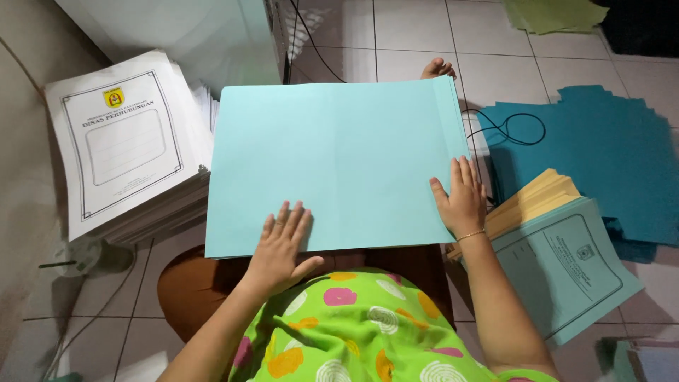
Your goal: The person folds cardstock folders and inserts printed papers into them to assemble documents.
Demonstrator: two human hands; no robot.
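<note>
Both hands lie flat and open: left hand (279, 247) at six o'clock, right hand (461, 200) at three, pressing the pale blue sheet (332, 163) on the lap; this looks like smoothing.

Both hands lie flat on the light blue sheet (332, 163), hemmed in by 2 stacks: white printed papers (124, 141) touching its left edge, yellow-paged booklets (559, 247) just beside the right hand (463, 201). A black cable (509, 127) crosses the bare tiles (410, 35) beyond.
</note>
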